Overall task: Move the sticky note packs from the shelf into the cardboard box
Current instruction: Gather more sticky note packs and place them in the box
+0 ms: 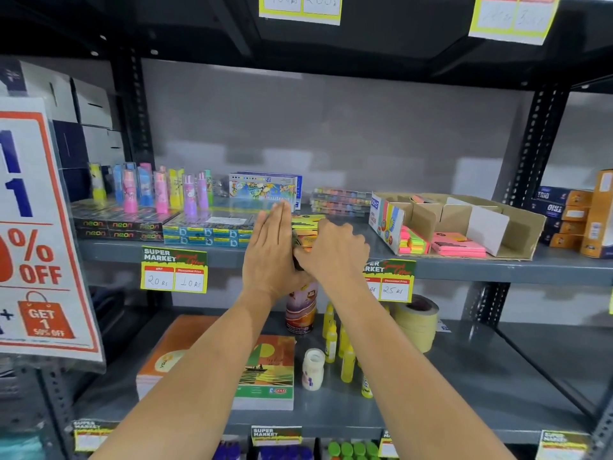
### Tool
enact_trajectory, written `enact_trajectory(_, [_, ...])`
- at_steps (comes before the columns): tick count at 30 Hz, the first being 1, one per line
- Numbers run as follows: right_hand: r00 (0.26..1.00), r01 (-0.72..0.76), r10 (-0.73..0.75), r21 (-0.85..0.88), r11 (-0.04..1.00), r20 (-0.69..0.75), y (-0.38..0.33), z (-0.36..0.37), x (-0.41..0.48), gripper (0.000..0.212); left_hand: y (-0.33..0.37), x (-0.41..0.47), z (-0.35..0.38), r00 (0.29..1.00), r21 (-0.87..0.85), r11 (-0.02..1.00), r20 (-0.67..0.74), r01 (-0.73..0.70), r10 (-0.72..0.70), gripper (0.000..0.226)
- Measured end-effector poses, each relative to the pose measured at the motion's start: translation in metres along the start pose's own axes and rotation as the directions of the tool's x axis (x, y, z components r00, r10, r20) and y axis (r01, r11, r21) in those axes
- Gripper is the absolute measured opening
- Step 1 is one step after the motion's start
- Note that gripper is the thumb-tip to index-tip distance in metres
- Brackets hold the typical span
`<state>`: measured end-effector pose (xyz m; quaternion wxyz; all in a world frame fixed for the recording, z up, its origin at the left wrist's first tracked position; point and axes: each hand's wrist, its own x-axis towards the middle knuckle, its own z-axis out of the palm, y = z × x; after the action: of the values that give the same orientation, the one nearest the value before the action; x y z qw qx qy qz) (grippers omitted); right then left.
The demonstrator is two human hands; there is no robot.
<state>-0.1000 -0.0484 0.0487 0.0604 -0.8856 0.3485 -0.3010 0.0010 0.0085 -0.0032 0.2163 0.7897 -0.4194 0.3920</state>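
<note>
Two hands meet at frame centre: my left hand [270,250] flat and open, my right hand [331,249] curled around yellow packs [306,227] on the shelf [464,267]. Gathering step; next, I'd carry them right into the box [520,227].

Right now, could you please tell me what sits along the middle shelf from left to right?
Neon boxes → blue packs → left hand → sticky note packs → right hand → cardboard box → orange boxes.
</note>
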Motion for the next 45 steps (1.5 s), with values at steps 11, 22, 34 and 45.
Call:
enact_trajectory(11, [0.995, -0.005, 0.011, 0.068, 0.998, -0.099, 0.004, 0.019, 0.019, 0.056, 0.001, 0.001, -0.001, 0.999, 0.026, 1.0, 0.051, 0.014, -0.016, 0.115])
enact_trajectory(22, [0.978, 0.048, -0.016, 0.149, 0.988, -0.208, 0.015, 0.019, 0.013, 0.046, 0.0, 0.001, -0.001, 0.998, 0.032, 0.999, 0.062, 0.014, -0.016, 0.118])
enact_trajectory(34, [0.836, 0.309, -0.172, 0.188, 0.932, -0.521, 0.029, -0.032, 0.007, 0.034, 0.001, 0.0, -0.001, 0.998, 0.069, 0.998, 0.066, 0.003, -0.007, 0.126])
enact_trajectory(45, [0.804, 0.007, 0.16, 0.278, 0.961, -0.573, 0.157, -0.107, 0.041, 0.042, 0.0, -0.001, 0.001, 0.997, 0.112, 0.994, 0.075, 0.003, -0.012, 0.129])
